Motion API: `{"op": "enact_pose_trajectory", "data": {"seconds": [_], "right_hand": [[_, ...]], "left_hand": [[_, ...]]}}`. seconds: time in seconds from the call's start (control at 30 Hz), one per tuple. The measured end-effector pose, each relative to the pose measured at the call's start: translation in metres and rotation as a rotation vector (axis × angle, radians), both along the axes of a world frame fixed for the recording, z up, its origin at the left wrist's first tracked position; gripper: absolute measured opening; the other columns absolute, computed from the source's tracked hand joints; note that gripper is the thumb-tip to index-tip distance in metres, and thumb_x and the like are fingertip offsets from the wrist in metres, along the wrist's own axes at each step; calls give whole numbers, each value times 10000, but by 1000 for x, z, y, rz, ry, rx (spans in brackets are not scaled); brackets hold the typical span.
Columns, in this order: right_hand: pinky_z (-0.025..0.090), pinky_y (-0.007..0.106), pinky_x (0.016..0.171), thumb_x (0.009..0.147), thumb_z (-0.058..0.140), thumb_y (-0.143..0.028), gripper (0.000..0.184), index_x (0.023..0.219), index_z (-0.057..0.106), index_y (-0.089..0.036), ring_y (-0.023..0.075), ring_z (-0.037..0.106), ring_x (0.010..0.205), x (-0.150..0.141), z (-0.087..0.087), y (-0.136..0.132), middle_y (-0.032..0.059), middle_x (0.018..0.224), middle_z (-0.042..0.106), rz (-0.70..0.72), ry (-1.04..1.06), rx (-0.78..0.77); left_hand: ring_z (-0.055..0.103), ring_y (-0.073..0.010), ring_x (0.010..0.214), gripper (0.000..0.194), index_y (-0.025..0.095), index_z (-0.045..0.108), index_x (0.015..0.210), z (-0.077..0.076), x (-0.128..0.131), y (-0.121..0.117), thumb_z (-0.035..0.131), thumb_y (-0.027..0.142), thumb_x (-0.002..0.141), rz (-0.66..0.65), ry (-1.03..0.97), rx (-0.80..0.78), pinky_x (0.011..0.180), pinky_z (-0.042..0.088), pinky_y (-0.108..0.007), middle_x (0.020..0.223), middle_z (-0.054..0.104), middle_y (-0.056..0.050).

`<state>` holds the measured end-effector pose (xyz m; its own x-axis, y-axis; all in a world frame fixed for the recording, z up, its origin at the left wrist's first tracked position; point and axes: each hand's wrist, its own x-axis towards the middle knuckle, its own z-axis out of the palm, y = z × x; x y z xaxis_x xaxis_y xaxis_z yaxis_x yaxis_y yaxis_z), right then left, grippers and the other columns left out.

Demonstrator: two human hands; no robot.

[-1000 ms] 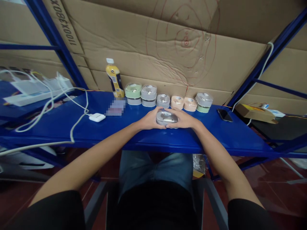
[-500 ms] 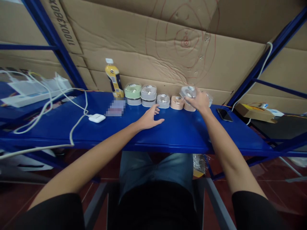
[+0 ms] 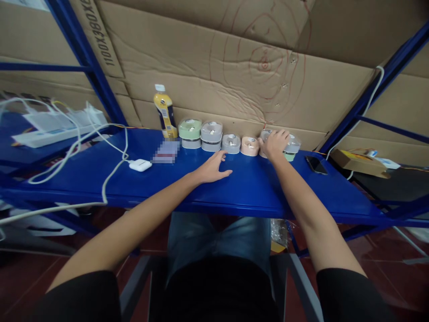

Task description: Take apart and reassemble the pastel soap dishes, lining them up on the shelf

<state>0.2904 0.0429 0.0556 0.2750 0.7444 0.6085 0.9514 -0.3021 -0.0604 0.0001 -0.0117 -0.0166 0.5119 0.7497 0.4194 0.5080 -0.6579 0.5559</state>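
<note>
A row of small round lidded containers stands along the back of the blue table (image 3: pixel 254 188): a green one (image 3: pixel 190 133), a grey one (image 3: pixel 211 135), a lower grey one (image 3: pixel 231 143) and a peach one (image 3: pixel 250 146). My right hand (image 3: pixel 275 143) lies over a grey container (image 3: pixel 264 134) at the right end of the row, fingers curled on its top. Right beside it is a clear-lidded green container (image 3: pixel 292 146). My left hand (image 3: pixel 212 167) rests flat on the table in front of the row, fingers spread, holding nothing.
A yellow bottle (image 3: pixel 165 112) stands left of the row. A white charger case (image 3: pixel 140 165) with its cable and a power strip (image 3: pixel 50 129) lie at the left. A dark phone (image 3: pixel 315 164) and a flat cardboard box (image 3: pixel 358 161) are at the right. Cardboard sheets form the back wall.
My right hand lifted the grey container from the table's middle, carried it back and right, and set it into the row. My left hand let go and stayed flat on the table.
</note>
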Motion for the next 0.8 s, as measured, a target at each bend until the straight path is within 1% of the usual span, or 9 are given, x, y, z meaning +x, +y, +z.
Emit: {"op": "enact_pose_trajectory", "data": {"seconds": [0.1,0.17,0.23,0.4,0.47,0.53,0.67,0.73,0.8], "right_hand": [[396,668,1207,1071,583,-464,556,1400,662,-23,503,514,1451,-10,-2,-7,355,1521,603,234,-104,9],[396,645,1240,1075,553,-423,499,1398,664,-59,482,498,1486,-23,-5,-9,325,1559,593,419,-160,-67],[403,614,1266,1072,551,-407,500,1426,647,-66,462,499,1507,-38,-8,-9,312,1592,582,533,-177,-158],[410,609,1298,1070,589,-407,626,1594,546,-66,451,473,1599,-67,-16,-4,310,1730,500,567,-161,-271],[390,618,1316,1046,624,-352,684,1664,495,-87,446,426,1654,-73,-18,-4,284,1795,445,613,-199,-311],[367,598,1339,1008,653,-283,742,1697,462,-86,432,411,1674,-78,-20,-4,267,1810,439,666,-239,-348],[364,553,1348,969,689,-274,743,1653,505,-49,416,480,1623,-82,-21,-16,288,1747,512,694,-242,-363],[403,548,1318,964,706,-321,723,1618,544,-59,421,540,1561,-79,-20,-29,286,1697,562,731,-228,-361],[468,544,1252,982,692,-396,642,1542,613,-91,420,618,1458,-75,-18,-45,264,1589,651,790,-192,-329]], "left_hand": [[694,-421,1370,814,132,480,1547,-1,0,1,777,523,898,-2,10,6,1202,570,-627,1533,634,-257],[697,-422,1367,813,130,486,1545,-2,0,2,780,523,897,-4,11,12,1204,571,-628,1538,629,-259],[700,-420,1366,810,137,490,1547,-3,-1,3,784,523,899,-4,12,16,1206,572,-630,1535,630,-254],[711,-407,1361,797,175,502,1556,-8,-2,7,805,509,899,-16,8,36,1197,589,-620,1524,643,-222],[715,-406,1354,794,164,511,1551,-9,-2,8,806,503,897,-19,8,47,1197,591,-616,1515,645,-226],[719,-405,1349,781,156,525,1539,-9,-2,8,804,502,897,-21,10,49,1199,591,-611,1506,646,-229],[727,-404,1334,758,169,523,1536,-8,-2,7,797,499,910,-12,-12,69,1175,607,-610,1485,663,-222],[722,-399,1341,753,167,503,1547,-7,-2,7,784,485,924,3,-43,109,1170,608,-607,1492,664,-227],[702,-397,1372,754,165,495,1546,-6,-3,7,785,488,929,23,-89,164,1186,597,-598,1508,655,-234]]}}
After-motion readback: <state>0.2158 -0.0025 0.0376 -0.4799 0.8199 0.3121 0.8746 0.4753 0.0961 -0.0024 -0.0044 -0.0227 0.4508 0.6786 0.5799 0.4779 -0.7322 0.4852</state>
